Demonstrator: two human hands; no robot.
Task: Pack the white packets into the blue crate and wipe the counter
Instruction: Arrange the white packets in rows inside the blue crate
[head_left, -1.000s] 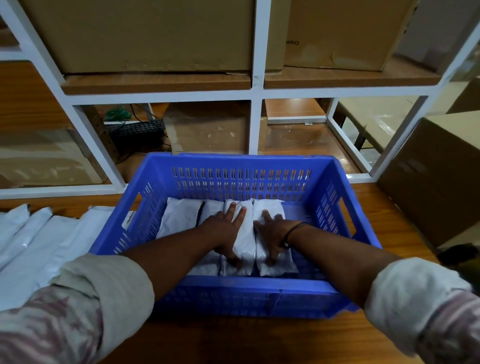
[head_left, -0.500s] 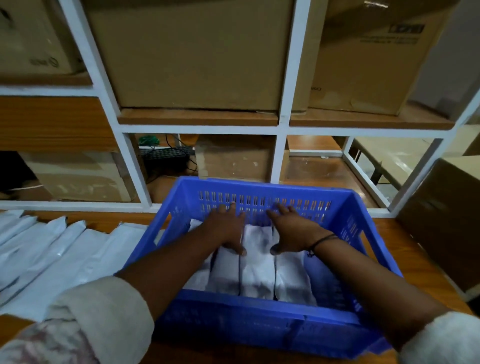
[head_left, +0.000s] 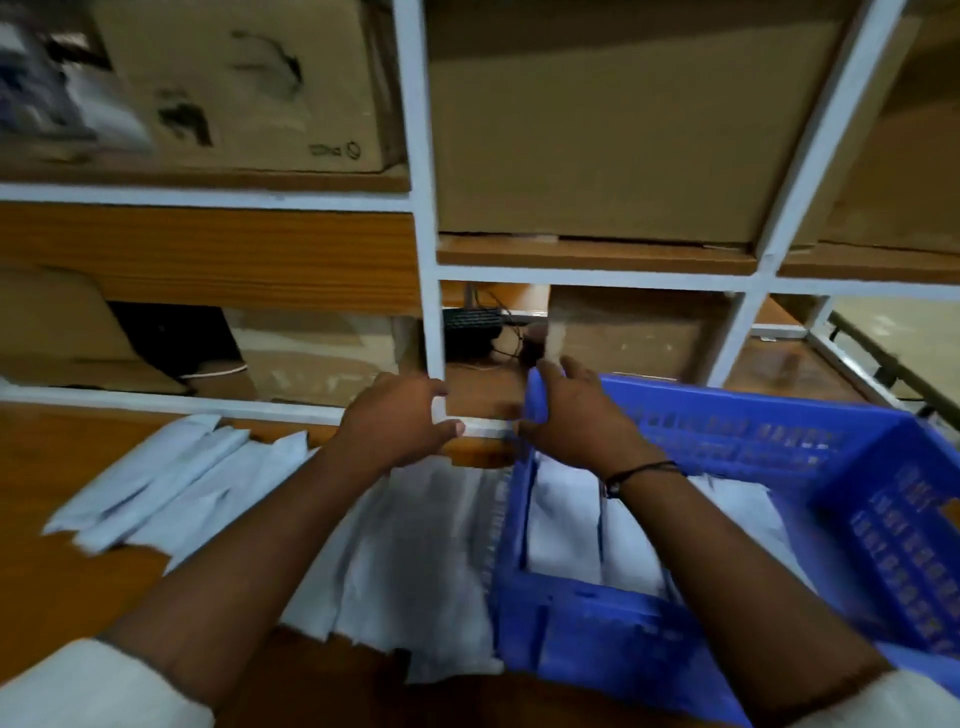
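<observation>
White packets are lying inside the blue crate and beside it on the counter. Left hand is hovering empty, loosely curled; right hand is gripping the crate's corner. Cardboard box print is blurring unreadably.

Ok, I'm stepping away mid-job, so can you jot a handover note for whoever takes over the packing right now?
Left hand: open, holding nothing, above the counter.
Right hand: seems to grip the blue crate at its far left corner, though blur leaves some doubt.
Done: several packed packets lie side by side in the crate.
Left: many loose packets lie on the counter to the crate's left. Wiping is not started, and no cloth is in view.
</observation>
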